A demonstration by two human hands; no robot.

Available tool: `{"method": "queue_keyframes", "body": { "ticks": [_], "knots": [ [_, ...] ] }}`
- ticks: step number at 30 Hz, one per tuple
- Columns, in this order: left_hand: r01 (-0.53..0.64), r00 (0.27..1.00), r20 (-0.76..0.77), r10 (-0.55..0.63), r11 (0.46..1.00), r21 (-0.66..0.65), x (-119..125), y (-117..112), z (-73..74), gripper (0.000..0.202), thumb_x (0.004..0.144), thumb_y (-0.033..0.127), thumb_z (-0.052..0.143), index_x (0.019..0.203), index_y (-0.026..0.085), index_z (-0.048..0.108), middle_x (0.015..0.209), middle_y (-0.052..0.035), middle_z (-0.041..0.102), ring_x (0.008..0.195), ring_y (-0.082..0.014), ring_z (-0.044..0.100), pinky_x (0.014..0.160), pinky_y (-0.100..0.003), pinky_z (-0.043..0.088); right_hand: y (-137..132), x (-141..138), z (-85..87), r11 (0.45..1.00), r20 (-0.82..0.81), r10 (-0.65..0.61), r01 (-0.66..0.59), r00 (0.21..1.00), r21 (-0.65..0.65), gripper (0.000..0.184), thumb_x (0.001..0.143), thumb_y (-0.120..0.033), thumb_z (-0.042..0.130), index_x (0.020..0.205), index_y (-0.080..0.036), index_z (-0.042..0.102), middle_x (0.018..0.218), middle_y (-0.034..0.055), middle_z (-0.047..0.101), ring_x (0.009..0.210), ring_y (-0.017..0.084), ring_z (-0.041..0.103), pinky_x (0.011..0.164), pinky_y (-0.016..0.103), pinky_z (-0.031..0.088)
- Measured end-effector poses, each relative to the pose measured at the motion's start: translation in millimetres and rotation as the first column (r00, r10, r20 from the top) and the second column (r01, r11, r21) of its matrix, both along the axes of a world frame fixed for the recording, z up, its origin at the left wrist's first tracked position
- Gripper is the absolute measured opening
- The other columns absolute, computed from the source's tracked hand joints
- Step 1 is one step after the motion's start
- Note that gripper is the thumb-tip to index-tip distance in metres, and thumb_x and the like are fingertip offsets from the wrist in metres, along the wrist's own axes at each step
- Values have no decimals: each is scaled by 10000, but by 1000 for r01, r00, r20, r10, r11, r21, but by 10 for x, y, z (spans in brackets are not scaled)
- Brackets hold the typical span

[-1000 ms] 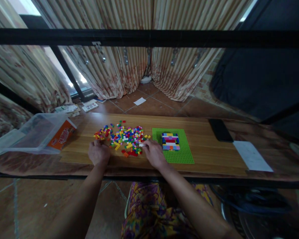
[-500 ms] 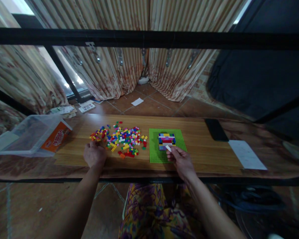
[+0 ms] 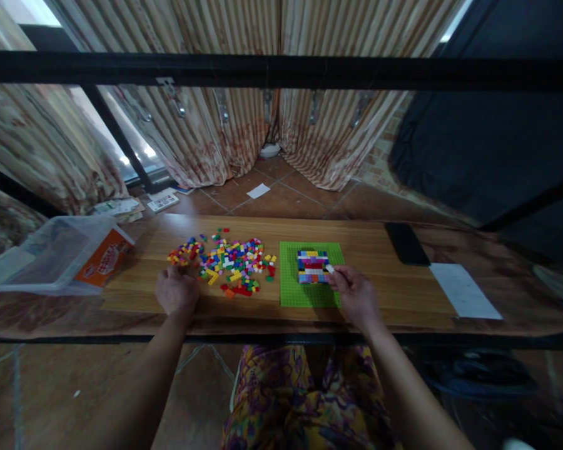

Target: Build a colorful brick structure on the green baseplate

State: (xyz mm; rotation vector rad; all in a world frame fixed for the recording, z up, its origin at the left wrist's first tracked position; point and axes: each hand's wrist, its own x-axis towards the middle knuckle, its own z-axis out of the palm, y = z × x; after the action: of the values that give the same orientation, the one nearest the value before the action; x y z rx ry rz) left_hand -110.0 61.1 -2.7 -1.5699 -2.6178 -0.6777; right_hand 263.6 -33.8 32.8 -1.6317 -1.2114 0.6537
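A green baseplate (image 3: pixel 309 294) lies on the wooden table (image 3: pixel 394 294) and carries a small multicoloured brick build (image 3: pixel 313 267). My right hand (image 3: pixel 356 297) pinches a small white brick (image 3: pixel 329 269) right at the build's right edge. A heap of loose coloured bricks (image 3: pixel 229 259) is spread to the left of the plate. My left hand (image 3: pixel 176 290) rests curled on the table by the heap's near left edge; whether anything is in it I cannot see.
A clear plastic box with an orange label (image 3: pixel 65 259) lies tipped at the table's left end. A black phone (image 3: pixel 406 244) and a white sheet of paper (image 3: pixel 464 290) sit to the right. A black bar (image 3: pixel 281 69) crosses above. Curtains hang behind.
My right hand picked a white brick from the heap, carried it right across the baseplate and now holds it at the build's right edge. The left hand stayed put.
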Motion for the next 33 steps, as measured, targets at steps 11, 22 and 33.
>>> {"method": "queue_keyframes", "body": {
  "ticks": [11,22,33],
  "knots": [
    [-9,1000,7,9,1000,4,19,-2,-15,324,841,174,457,1097,148,654,1092,-160,599,983,-276,571,818,-369,436,17,-197,82,992,395,73,-107,916,66,302,922,-390,466,922,-191,692,924,94,695,824,221,648,736,336,491],
    [-4,1000,5,4,1000,16,23,-12,-14,333,841,167,456,1101,147,664,1073,-147,603,983,-272,578,805,-349,433,-84,-704,-83,943,391,321,-328,863,-51,212,941,-249,484,884,-216,686,902,44,679,853,185,629,791,303,470],
    [-3,1000,-20,4,999,40,1,1,-70,332,848,182,450,1099,150,664,1060,-145,609,951,-267,581,785,-355,437,149,-1265,-202,953,536,304,-246,788,-179,160,932,-242,547,865,-218,691,932,40,684,896,178,609,775,260,416]
  ]
}}
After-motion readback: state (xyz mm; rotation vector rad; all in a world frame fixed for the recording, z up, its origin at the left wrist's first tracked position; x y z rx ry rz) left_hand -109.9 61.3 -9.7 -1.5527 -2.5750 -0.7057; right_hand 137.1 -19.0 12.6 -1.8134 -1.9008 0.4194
